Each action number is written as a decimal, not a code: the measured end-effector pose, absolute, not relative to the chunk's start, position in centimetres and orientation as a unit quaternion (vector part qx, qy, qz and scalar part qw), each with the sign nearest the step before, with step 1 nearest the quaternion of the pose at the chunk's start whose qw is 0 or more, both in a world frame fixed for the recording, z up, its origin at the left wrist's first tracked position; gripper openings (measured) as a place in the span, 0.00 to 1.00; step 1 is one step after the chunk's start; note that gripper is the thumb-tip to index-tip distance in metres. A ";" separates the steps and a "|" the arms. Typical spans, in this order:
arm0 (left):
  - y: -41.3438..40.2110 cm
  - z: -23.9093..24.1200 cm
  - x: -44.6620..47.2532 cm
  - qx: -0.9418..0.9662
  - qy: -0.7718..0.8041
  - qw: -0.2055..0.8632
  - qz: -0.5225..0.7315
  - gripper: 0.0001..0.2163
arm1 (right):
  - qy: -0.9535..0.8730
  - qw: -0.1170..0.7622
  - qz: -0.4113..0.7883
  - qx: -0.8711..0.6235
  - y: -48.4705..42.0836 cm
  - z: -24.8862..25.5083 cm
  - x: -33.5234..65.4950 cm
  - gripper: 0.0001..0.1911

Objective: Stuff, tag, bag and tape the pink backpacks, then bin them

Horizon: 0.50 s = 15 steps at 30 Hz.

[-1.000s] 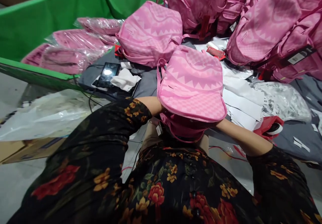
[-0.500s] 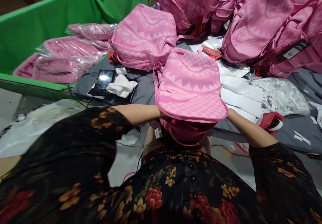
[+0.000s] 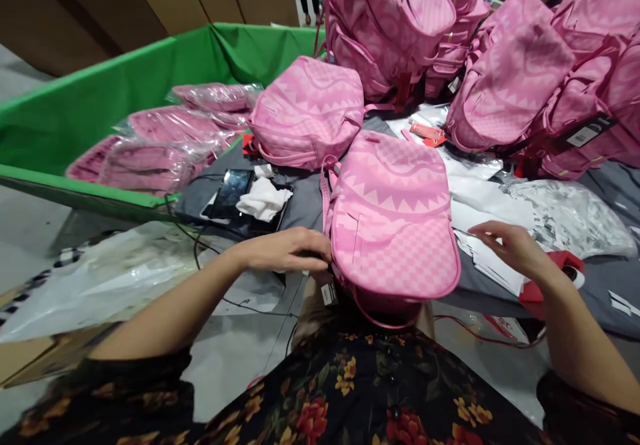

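Observation:
A pink backpack (image 3: pixel 395 218) with a zigzag and checkered print lies in front of me, partly over my lap, its top handle pointing away. At its left side is my left hand (image 3: pixel 300 248), fingers bent and closed against the pack's edge; the fingertips are partly hidden there. My right hand (image 3: pixel 510 242) hovers off the right side, above white paper strips (image 3: pixel 487 258). It holds nothing, and its fingers are loosely apart. Below my left hand hangs a white tag (image 3: pixel 329 294) at the pack's lower left.
Another pink backpack (image 3: pixel 310 112) lies just behind, with more backpacks (image 3: pixel 510 72) piled at the back right. Plastic-wrapped pink packs (image 3: pixel 150 165) fill a green bin (image 3: pixel 30 132). A phone (image 3: pixel 234 192), a white cloth (image 3: pixel 265 200), a clear bag (image 3: pixel 575 215) and a red tape dispenser (image 3: pixel 543 292) are around.
Both hands were hidden behind the backpack's sides. My right hand has come off it to the right; my left hand now shows at the left edge. The view has tilted up.

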<state>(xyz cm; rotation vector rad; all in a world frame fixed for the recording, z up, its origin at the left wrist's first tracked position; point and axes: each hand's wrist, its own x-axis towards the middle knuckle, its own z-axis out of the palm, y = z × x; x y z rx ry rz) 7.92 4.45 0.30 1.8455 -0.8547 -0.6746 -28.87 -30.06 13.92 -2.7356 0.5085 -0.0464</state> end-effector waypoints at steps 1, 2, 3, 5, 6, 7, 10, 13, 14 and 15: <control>4.4 0.8 8.5 0.736 -0.381 0.473 -0.300 0.18 | 0.211 0.163 -0.057 -0.962 -29.5 13.9 -27.6 0.23; 3.9 1.2 8.8 0.720 -0.400 0.477 -0.306 0.18 | 0.220 0.160 -0.077 -0.959 -28.4 13.7 -25.6 0.21; 2.9 1.3 8.6 0.714 -0.402 0.493 -0.293 0.18 | 0.205 0.168 -0.072 -0.961 -26.9 13.4 -23.2 0.20; 0.3 0.9 7.4 0.719 -0.359 0.549 -0.230 0.18 | 0.134 0.177 -0.002 -0.975 -22.9 12.5 -17.4 0.17; -1.1 0.4 6.5 0.715 -0.338 0.572 -0.217 0.20 | 0.099 0.152 0.049 -0.982 -20.7 12.0 -14.6 0.16; -2.2 -0.3 5.6 0.712 -0.319 0.589 -0.211 0.21 | 0.084 0.112 0.082 -0.987 -18.7 11.6 -12.1 0.16; -3.9 -2.7 3.4 0.701 -0.281 0.632 -0.174 0.22 | 0.063 -0.007 0.111 -0.992 -14.8 10.0 -7.4 0.15; -3.8 -5.2 3.5 0.697 -0.271 0.639 -0.178 0.24 | -0.009 -0.068 0.113 -0.991 -14.2 8.3 -6.5 0.15; -3.8 -5.7 3.9 0.698 -0.278 0.634 -0.184 0.23 | -0.029 -0.080 0.109 -0.990 -14.3 7.9 -6.6 0.15; -3.9 -6.0 4.4 0.703 -0.288 0.622 -0.189 0.22 | -0.038 -0.091 0.103 -0.990 -14.4 7.7 -6.9 0.15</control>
